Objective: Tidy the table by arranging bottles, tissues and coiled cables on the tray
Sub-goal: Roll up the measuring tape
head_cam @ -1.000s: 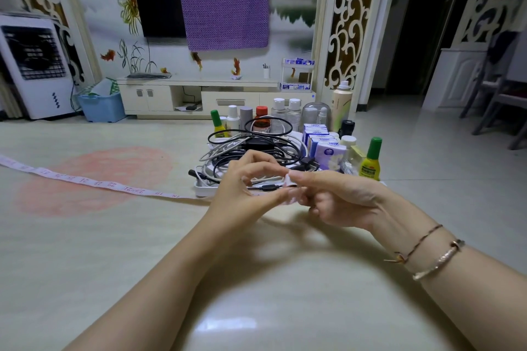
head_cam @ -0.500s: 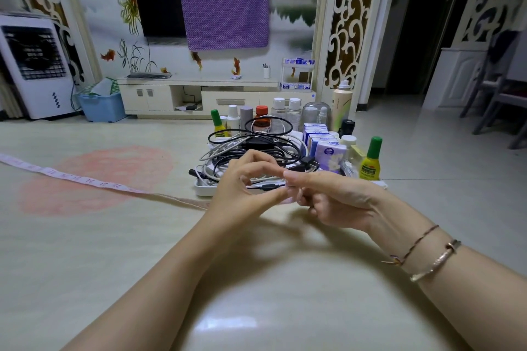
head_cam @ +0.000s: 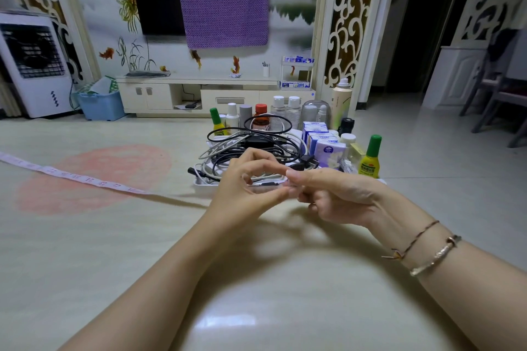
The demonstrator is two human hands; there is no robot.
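Both hands met over the near-middle of the worktop (head_cam: 119,251), just in front of the tray (head_cam: 203,182). Left hand (head_cam: 242,194) had its fingers curled, thumb and fingertips drawn together towards the right hand's fingertips. Right hand (head_cam: 333,196) had its index finger stretched left, the other fingers curled under. Something small and pale seemed pinched where the fingertips met; too blurred to tell what it was, or which hand gripped it. Two bracelets (head_cam: 427,251) sat on the right wrist.

A tape (head_cam: 71,177) ran flat across the worktop from the far left edge towards the hands, its near end lost behind the left hand.

The tray was white and stood at the far middle of the worktop. Cables (head_cam: 251,145), black and white, lay piled in loose coils on its left part. Tissue packs (head_cam: 322,142) stood in a row to their right. Bottles (head_cam: 282,111) lined the far side, upright; a green-capped yellow bottle (head_cam: 370,161) stood at the right end, another (head_cam: 218,124) at the far left.
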